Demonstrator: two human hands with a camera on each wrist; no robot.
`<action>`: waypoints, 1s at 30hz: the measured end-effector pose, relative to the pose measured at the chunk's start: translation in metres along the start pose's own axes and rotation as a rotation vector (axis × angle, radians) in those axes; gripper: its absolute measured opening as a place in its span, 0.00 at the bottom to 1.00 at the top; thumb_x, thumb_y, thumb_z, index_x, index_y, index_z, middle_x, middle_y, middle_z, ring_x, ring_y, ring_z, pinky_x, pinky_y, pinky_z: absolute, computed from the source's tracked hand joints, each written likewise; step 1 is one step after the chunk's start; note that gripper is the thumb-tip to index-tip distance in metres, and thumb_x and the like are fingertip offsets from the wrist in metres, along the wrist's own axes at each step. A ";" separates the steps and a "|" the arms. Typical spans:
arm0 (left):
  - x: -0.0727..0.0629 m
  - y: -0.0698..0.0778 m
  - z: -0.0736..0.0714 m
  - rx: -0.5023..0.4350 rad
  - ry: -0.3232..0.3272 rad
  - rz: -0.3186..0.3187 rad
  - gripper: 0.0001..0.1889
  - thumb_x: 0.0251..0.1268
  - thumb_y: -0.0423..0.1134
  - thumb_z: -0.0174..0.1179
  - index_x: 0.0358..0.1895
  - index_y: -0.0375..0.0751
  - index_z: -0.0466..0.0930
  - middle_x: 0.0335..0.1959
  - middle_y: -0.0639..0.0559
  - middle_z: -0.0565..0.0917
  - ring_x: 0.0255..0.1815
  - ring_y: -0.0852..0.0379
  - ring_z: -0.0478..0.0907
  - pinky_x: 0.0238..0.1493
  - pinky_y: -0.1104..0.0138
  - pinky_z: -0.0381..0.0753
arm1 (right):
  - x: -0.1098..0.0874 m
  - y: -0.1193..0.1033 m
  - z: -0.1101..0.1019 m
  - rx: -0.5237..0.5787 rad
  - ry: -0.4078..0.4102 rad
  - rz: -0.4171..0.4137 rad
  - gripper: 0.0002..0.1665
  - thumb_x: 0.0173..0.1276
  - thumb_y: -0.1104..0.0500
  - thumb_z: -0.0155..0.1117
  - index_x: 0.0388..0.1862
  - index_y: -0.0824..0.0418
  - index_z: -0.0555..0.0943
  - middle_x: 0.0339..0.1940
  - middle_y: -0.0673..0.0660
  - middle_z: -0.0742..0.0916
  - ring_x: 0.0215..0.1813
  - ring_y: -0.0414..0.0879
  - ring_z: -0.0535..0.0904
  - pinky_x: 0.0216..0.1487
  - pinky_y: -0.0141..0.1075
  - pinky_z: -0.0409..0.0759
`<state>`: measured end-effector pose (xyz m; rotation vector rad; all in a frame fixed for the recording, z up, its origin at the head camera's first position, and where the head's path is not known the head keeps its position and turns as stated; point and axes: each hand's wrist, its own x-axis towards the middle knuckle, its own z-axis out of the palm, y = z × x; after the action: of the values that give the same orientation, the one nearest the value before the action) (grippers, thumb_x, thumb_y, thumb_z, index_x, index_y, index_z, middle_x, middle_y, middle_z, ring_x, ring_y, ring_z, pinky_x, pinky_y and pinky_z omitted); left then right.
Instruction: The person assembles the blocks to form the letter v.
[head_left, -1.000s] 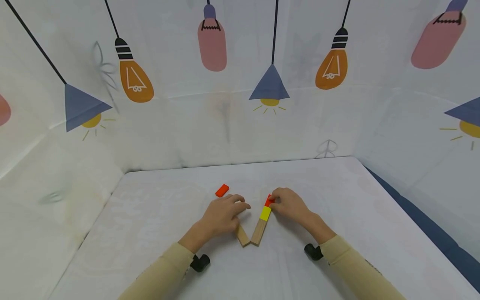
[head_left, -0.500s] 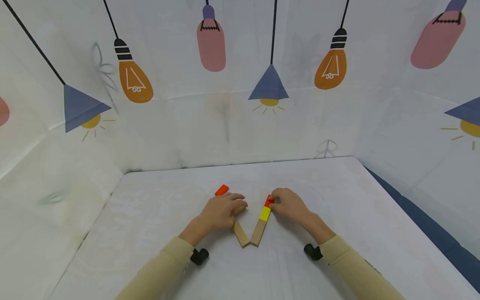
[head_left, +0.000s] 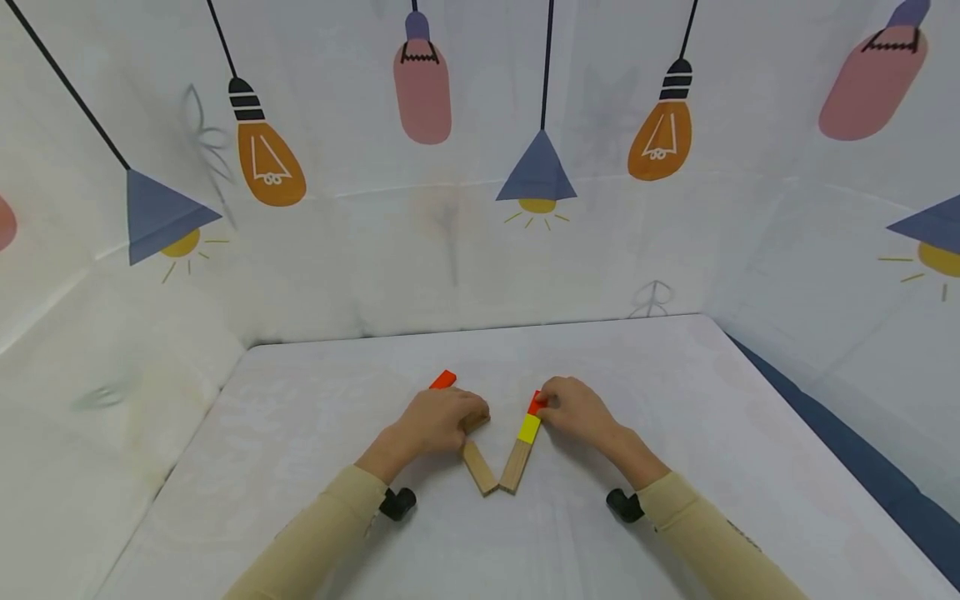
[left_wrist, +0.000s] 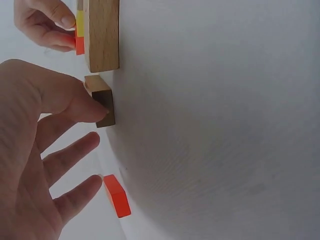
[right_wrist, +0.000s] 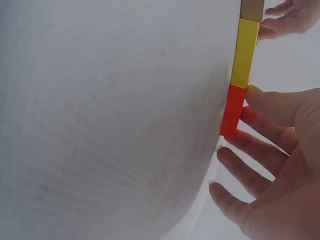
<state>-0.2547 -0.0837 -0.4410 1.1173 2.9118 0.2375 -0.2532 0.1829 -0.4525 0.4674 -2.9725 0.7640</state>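
Six blocks (head_left: 529,429), two hands (head_left: 577,408)

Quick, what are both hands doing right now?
Left hand: holding a small wooden block.
Right hand: holding the red block next to the yellow block.

I work in what looks like a small screened-off booth, though I cannot tell what kind of building holds it. Creased pale sheeting (head_left: 375,258), printed with blue hanging lamps (head_left: 538,171) and orange light bulbs (head_left: 660,140), closes in my white tabletop (head_left: 615,558) at the back and both sides, and I wear black wrist devices (head_left: 625,505).
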 end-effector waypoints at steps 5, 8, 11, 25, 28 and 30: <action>0.002 -0.002 -0.001 -0.001 -0.031 0.026 0.28 0.54 0.32 0.62 0.60 0.58 0.79 0.61 0.64 0.81 0.62 0.62 0.77 0.58 0.61 0.80 | -0.001 -0.001 0.000 -0.005 0.002 0.002 0.07 0.60 0.60 0.72 0.38 0.59 0.87 0.42 0.53 0.89 0.46 0.48 0.81 0.54 0.46 0.80; 0.003 -0.004 -0.001 -0.014 -0.044 0.041 0.28 0.55 0.32 0.62 0.62 0.56 0.78 0.61 0.64 0.81 0.62 0.61 0.77 0.60 0.61 0.79 | -0.001 -0.002 0.000 -0.001 0.002 0.001 0.07 0.60 0.60 0.72 0.38 0.59 0.87 0.43 0.53 0.89 0.46 0.48 0.81 0.54 0.46 0.80; 0.003 -0.004 -0.001 -0.020 -0.058 0.041 0.27 0.56 0.32 0.63 0.61 0.56 0.78 0.57 0.63 0.83 0.55 0.62 0.78 0.58 0.62 0.80 | -0.002 -0.003 0.000 0.008 -0.001 0.005 0.07 0.60 0.60 0.72 0.37 0.58 0.87 0.43 0.53 0.89 0.47 0.48 0.81 0.54 0.46 0.80; 0.001 -0.012 -0.009 0.007 -0.069 -0.004 0.13 0.57 0.38 0.65 0.44 0.60 0.79 0.33 0.66 0.76 0.35 0.65 0.71 0.38 0.69 0.73 | -0.002 -0.002 0.001 0.014 -0.002 0.005 0.06 0.61 0.60 0.71 0.37 0.58 0.87 0.43 0.53 0.88 0.46 0.47 0.80 0.54 0.46 0.79; -0.001 -0.014 -0.011 0.015 -0.040 0.012 0.12 0.57 0.41 0.66 0.44 0.58 0.80 0.33 0.66 0.76 0.34 0.65 0.71 0.38 0.70 0.72 | -0.003 -0.003 0.000 0.012 0.001 0.001 0.06 0.61 0.59 0.71 0.37 0.58 0.87 0.43 0.52 0.88 0.46 0.47 0.80 0.53 0.46 0.79; -0.001 -0.015 -0.012 0.012 -0.031 0.015 0.12 0.57 0.43 0.67 0.44 0.58 0.80 0.33 0.65 0.77 0.34 0.65 0.71 0.38 0.69 0.72 | -0.003 -0.003 -0.001 0.013 0.003 -0.001 0.05 0.61 0.59 0.71 0.37 0.57 0.87 0.43 0.52 0.88 0.46 0.47 0.80 0.53 0.46 0.79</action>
<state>-0.2646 -0.0974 -0.4313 1.1349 2.8830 0.2008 -0.2492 0.1816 -0.4505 0.4677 -2.9660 0.7834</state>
